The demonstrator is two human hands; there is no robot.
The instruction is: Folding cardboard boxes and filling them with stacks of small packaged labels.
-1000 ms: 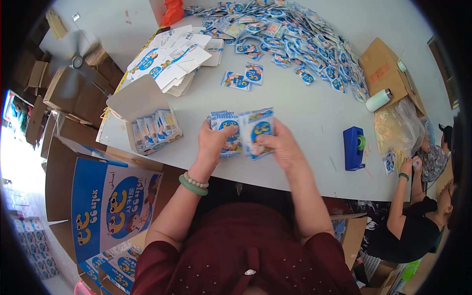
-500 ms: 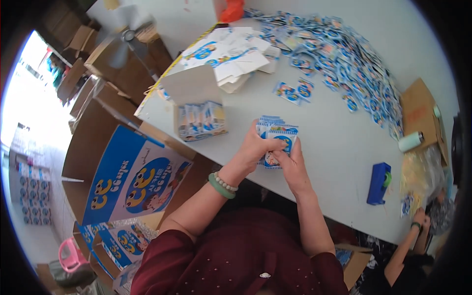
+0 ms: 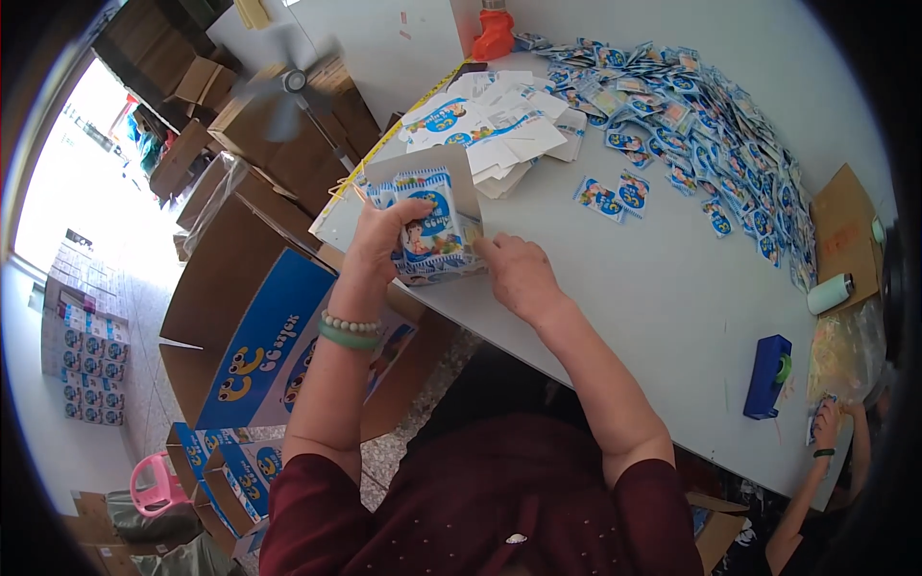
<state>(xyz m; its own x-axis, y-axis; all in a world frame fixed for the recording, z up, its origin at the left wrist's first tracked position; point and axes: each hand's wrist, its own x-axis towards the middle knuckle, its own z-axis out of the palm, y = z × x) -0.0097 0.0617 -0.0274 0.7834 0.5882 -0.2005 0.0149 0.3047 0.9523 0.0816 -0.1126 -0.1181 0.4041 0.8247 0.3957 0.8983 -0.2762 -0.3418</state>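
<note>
My left hand (image 3: 373, 240) is closed round a small stack of blue-and-white printed packets (image 3: 428, 213), thumb across the front one. The stack is at the mouth of a small white carton (image 3: 467, 182), whose lid flap stands up behind it. At the carton's right side, the curled fingers of my right hand (image 3: 524, 275) grip its edge. Most of the carton's inside is hidden by the packets and my left hand.
Flattened white cartons (image 3: 514, 144) lie behind, beside a large heap of packets (image 3: 691, 115). Two loose packets (image 3: 600, 197) lie mid-table. A blue tape dispenser (image 3: 766, 376) stands at right, near another person's hands (image 3: 828, 422). A big cardboard box (image 3: 206, 336) is at left.
Both hands have moved left from the table's front to the small carton, the left one carrying the packets. My right hand has let go of the stack and reached the carton's side.
</note>
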